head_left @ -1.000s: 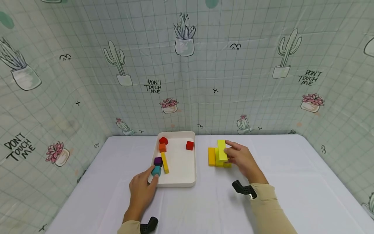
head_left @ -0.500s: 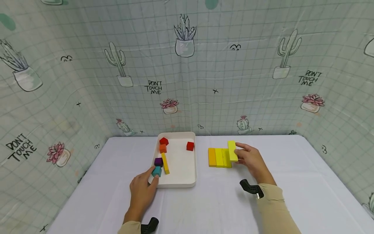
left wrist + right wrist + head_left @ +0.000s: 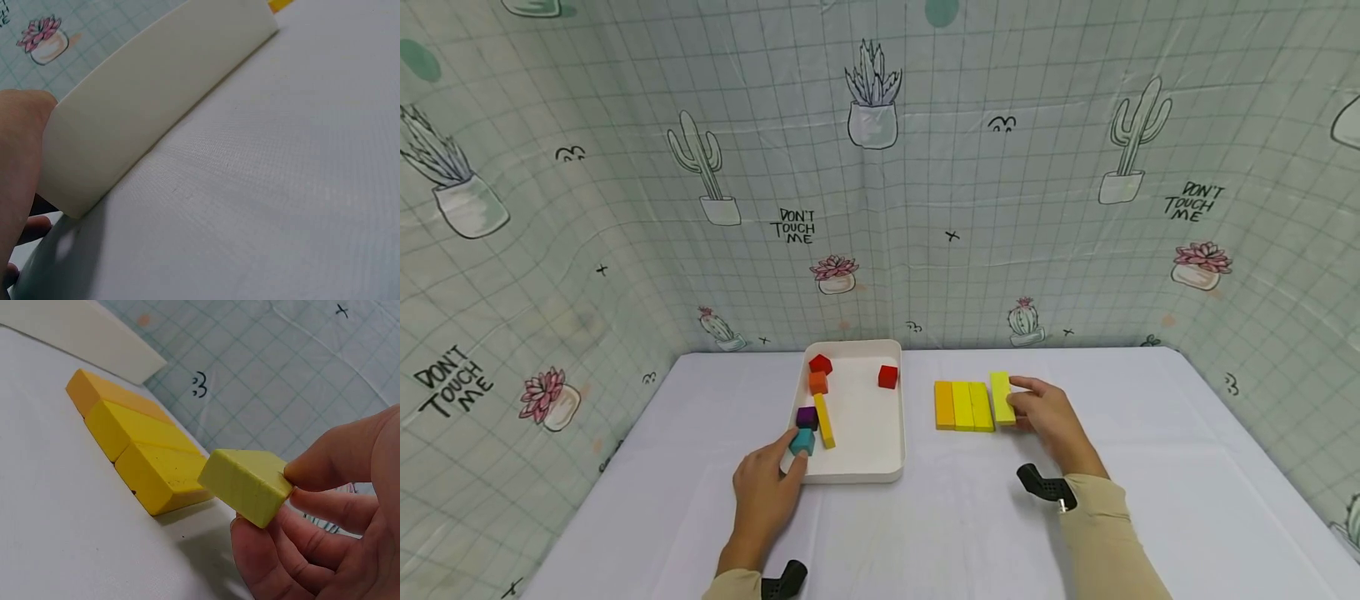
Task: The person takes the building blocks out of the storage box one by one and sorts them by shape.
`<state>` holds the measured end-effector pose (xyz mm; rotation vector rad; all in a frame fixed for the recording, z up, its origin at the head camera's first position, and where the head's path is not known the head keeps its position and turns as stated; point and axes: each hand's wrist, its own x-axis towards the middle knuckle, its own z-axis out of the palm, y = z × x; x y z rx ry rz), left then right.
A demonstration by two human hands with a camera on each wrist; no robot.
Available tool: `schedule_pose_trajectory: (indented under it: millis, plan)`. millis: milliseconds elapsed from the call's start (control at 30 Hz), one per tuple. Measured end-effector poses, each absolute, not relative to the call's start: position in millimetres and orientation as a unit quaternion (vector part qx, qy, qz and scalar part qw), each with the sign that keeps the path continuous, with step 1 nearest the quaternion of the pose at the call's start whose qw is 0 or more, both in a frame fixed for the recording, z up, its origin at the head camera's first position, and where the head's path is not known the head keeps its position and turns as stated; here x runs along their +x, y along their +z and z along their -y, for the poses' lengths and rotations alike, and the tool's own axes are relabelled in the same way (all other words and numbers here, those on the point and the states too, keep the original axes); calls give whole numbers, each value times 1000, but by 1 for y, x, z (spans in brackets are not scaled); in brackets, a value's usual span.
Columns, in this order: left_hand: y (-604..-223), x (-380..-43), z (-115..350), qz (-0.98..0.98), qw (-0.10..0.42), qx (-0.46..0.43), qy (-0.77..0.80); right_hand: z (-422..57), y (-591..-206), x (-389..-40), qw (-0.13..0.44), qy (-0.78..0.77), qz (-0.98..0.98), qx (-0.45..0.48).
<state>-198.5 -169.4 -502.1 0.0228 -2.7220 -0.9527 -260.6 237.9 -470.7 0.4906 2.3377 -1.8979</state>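
The lime block (image 3: 1002, 398) in the right hand (image 3: 1054, 423) has lowered beside yellow blocks (image 3: 962, 407).

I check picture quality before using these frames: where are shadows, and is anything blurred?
Head view: even light, soft shadow beside the right sleeve; left wrist view: darker shadow near the tray's corner and left hand; right wrist view: soft shadow on the table below the held block; no strong blur in any view.
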Motion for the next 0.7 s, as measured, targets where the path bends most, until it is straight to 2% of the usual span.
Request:
schedule_pose_trajectory:
  millis: [467,700]
  plan:
    - [-500,-197,168,937,135,7,-322,-239,-475,-259,45,-600,-783,159]
    - [-500,-198,168,938,118,16,-325,-237,-476,-259,40,-568,-809,148]
